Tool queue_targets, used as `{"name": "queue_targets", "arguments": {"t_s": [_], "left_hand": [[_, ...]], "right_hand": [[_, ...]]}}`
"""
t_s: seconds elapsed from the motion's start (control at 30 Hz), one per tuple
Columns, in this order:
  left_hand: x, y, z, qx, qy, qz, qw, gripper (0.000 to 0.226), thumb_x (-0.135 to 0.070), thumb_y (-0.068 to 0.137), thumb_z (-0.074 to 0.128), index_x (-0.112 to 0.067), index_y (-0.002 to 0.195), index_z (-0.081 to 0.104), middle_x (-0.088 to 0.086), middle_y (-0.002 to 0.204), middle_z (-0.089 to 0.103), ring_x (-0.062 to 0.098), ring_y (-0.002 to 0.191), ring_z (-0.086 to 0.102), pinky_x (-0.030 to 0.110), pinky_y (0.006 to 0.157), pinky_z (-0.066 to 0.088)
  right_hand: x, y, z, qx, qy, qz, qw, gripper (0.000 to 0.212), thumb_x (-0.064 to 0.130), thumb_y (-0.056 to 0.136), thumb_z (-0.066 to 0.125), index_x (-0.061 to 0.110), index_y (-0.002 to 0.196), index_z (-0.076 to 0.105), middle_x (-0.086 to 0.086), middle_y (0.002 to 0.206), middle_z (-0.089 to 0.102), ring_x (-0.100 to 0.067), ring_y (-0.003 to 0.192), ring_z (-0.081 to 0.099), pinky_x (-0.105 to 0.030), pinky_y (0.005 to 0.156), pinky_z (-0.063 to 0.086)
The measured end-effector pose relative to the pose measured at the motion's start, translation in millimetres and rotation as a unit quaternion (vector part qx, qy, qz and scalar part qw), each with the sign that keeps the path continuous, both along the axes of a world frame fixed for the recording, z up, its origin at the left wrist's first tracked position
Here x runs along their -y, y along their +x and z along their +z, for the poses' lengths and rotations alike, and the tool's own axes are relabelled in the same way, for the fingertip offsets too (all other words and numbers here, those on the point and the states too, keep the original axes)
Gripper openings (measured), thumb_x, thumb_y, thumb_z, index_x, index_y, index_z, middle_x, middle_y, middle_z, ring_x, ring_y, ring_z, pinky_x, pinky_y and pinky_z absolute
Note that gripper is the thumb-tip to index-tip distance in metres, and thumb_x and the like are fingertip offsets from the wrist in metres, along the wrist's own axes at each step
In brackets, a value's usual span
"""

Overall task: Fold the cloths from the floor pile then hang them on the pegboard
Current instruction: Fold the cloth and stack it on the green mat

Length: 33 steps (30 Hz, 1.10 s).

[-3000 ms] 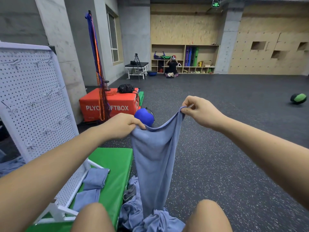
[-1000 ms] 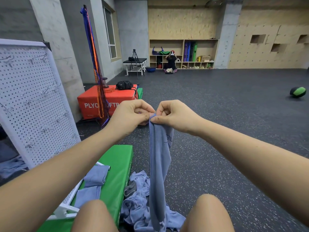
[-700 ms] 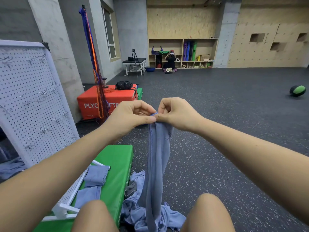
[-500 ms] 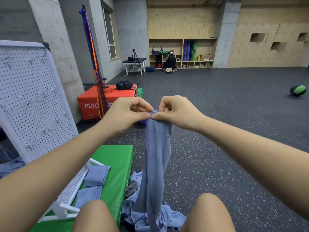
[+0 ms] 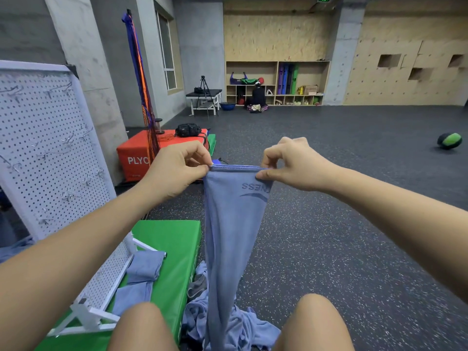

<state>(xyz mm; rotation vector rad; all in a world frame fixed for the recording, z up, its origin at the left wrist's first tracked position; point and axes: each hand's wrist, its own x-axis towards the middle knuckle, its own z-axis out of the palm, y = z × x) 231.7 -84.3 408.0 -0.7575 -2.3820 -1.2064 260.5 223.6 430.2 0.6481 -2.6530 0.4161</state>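
The left hand (image 5: pixel 177 171) pinched one top corner of a blue-grey fabric cloth (image 5: pixel 233 224) between thumb and forefinger. The right hand (image 5: pixel 291 165) pinched the other top corner the same way, so the upper hem ran taut and level between them. The cloth hung straight down in front of the person, narrowing toward the bottom, with mirrored lettering near the right hand. Its lower end reached the crumpled pile of matching blue cloths (image 5: pixel 243 328) on the dark speckled floor (image 5: pixel 342 249) between the bare knees. Just left of the pile lay a green padded mat (image 5: pixel 174 247). Two folded blue cloths (image 5: pixel 144 269) rested on it, beside the base of a white perforated pegboard (image 5: pixel 45 148) with metal hooks on its face. Beyond stood a red soft box (image 5: pixel 136 155), and a green-and-black ball (image 5: pixel 449 140) lay far right.
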Motion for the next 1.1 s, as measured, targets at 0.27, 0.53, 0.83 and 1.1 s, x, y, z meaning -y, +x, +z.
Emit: {"name": "queue_targets", "arguments": {"t_s": [0.27,0.53,0.83,1.1], "left_hand": [[-9,2,-2,-0.012,-0.012,0.007,1.0,0.026,0.0,0.086,0.078,-0.027,0.085,0.079,-0.006,0.084,0.08,0.009,0.077,0.073,0.037,0.083,0.061],[-36,3,-2,0.007,0.017,-0.066,0.998,0.019,0.0,0.088,0.08,-0.019,0.09,0.08,-0.001,0.085,0.08,0.01,0.079,0.072,0.042,0.085,0.062],[-50,4,-16,0.047,0.075,-0.118,0.989,0.018,0.001,0.089,0.079,-0.011,0.097,0.069,0.009,0.09,0.078,0.014,0.077,0.067,0.042,0.081,0.058],[-34,8,-75,0.16,0.078,-0.13,0.975,0.027,0.004,0.084,0.086,-0.006,0.1,0.067,0.008,0.087,0.071,0.017,0.079,0.063,0.036,0.081,0.054]], "right_hand": [[3,-1,-6,-0.048,0.026,-0.034,0.998,0.035,0.057,0.091,0.076,0.03,0.103,0.057,0.012,0.083,0.063,-0.01,0.09,0.05,-0.044,0.109,0.033],[17,-2,4,-0.023,0.068,-0.016,0.997,0.046,0.078,0.083,0.068,0.04,0.109,0.072,0.011,0.078,0.061,-0.01,0.086,0.051,-0.04,0.094,0.033],[33,-5,-5,0.115,-0.072,0.066,0.989,0.023,0.039,0.094,0.08,0.02,0.092,0.067,0.011,0.076,0.064,-0.005,0.069,0.053,-0.031,0.068,0.043],[46,0,0,0.079,-0.07,0.081,0.991,0.015,0.029,0.099,0.074,0.018,0.097,0.064,0.005,0.078,0.066,-0.007,0.068,0.053,-0.031,0.068,0.045]]}}
